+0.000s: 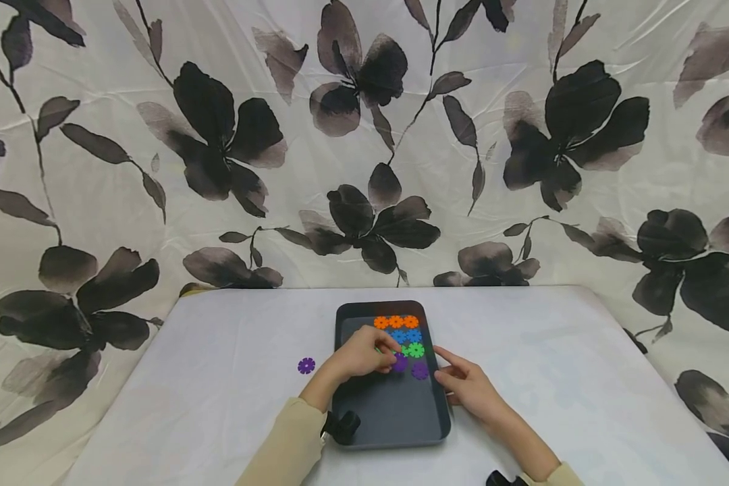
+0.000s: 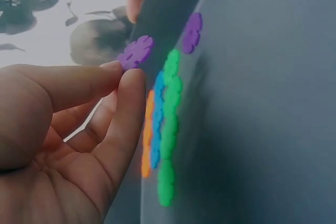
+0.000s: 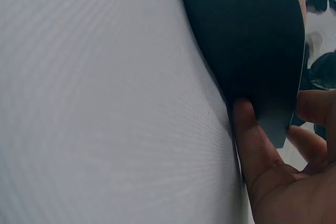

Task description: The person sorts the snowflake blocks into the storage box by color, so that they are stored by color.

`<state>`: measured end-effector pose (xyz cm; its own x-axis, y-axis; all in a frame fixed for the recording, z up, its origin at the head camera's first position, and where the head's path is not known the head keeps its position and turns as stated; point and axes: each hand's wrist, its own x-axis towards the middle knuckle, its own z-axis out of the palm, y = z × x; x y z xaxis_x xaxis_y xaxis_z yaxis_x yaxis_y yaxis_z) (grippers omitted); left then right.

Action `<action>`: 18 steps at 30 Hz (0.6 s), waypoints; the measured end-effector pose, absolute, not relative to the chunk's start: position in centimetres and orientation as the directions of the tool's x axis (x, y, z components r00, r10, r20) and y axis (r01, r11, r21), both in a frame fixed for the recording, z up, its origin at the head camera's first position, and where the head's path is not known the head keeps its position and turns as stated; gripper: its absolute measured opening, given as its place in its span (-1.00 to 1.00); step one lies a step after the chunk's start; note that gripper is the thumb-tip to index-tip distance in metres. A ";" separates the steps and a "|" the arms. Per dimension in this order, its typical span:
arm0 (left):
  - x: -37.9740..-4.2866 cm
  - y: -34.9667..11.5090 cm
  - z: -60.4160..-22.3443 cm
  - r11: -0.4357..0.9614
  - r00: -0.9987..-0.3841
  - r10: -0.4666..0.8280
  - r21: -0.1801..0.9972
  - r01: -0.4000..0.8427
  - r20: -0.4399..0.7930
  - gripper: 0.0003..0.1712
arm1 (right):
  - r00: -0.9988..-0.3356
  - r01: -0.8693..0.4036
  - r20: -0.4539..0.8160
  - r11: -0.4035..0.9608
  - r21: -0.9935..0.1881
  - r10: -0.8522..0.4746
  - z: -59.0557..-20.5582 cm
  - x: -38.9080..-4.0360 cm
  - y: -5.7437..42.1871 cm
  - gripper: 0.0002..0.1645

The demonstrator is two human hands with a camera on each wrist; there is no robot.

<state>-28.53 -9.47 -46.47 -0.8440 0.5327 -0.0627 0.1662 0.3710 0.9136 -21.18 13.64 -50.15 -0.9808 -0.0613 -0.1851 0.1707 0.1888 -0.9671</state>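
Note:
My left hand (image 1: 364, 352) reaches over the dark grey tray (image 1: 389, 418). Between thumb and forefinger it pinches a purple flower-shaped disc (image 2: 136, 50), raised off the tray floor. A second purple flower disc (image 1: 420, 370) lies in the tray near its right wall. Beyond it run rows of matching discs: green (image 1: 416, 349), blue (image 1: 413, 335) and orange (image 1: 395, 322); my left hand partly hides the green and blue rows. At the tray's right side, my right hand (image 1: 470, 388) grips the wall, with one fingertip low on the outer face and others at the rim.
One more purple flower disc (image 1: 306, 366) lies on the white tabletop (image 1: 219, 378), left of the tray. Behind the table hangs a floral cloth (image 1: 352, 155). A black strap (image 1: 343, 426) on my left wrist overhangs the tray's near left corner.

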 end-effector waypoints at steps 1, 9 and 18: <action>-28.6 -9.4 -46.6 0.376 -0.843 0.534 0.912 0.166 -0.066 -0.87 | -0.981 0.171 -0.185 0.193 -0.966 -0.057 -50.1 -21.2 13.7 -0.38; -29.1 -9.1 -47.4 0.383 -0.835 0.543 0.911 0.151 -0.090 -0.84 | -0.982 0.161 -0.177 0.202 -0.966 -0.065 -50.1 -21.4 13.9 -0.38; -29.1 -8.6 -48.5 0.388 -0.833 0.544 0.909 0.148 -0.097 -0.86 | -0.982 0.145 -0.164 0.185 -0.972 -0.091 -50.5 -21.5 14.0 -0.36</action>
<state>-29.10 -8.55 -48.54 -0.8332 0.5444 -0.0970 0.1480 0.3885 0.9095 -21.52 13.99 -50.48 -0.9823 -0.0906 -0.1638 0.1450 0.1848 -0.9720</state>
